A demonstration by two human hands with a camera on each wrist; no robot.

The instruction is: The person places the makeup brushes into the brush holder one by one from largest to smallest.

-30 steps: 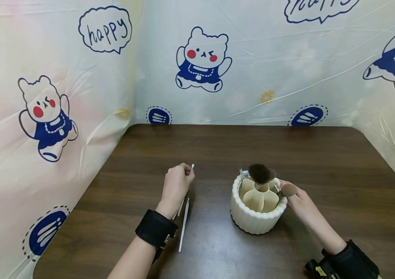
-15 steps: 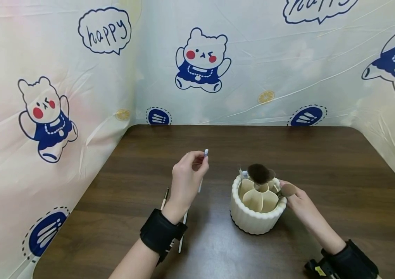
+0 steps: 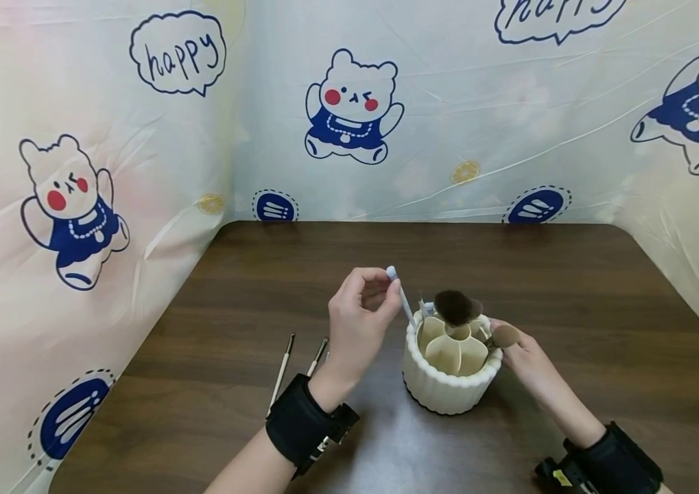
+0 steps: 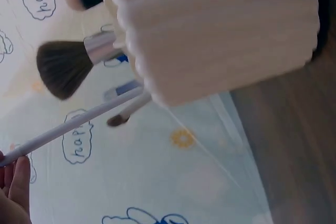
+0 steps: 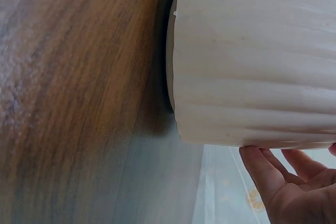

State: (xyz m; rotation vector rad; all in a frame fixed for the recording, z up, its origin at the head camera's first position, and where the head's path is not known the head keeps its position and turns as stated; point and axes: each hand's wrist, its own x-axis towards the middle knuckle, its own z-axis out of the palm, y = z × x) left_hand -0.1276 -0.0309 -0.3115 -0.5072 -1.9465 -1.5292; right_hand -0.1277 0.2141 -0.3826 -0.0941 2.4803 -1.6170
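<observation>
My left hand (image 3: 364,312) pinches a thin pale lavender stick (image 4: 68,125) by its upper end. Tilted, the stick's lower end meets the rim of a ribbed cream brush holder (image 3: 451,387), which has curved compartments. On the holder's right side, the fingertips of my right hand (image 3: 525,353) rest against the outer wall. In the holder stand a big dark makeup brush (image 4: 63,69), a brush with a tan head (image 3: 505,336) by the right hand, and a small brown-tipped brush (image 4: 117,120) near the stick. How far the stick reaches inside is hidden.
Thin brushes (image 3: 284,360) with pale handles lie left of the left wrist, partly covered by it. Brown wood-grain table (image 3: 540,274) surrounds the holder. A printed sheet (image 3: 435,130) rises behind the table's back edge and at both sides.
My left hand has carried the stick up and to the right, from the table to the holder's rim. More of the thin brushes shows behind it. The right hand has stayed at the holder.
</observation>
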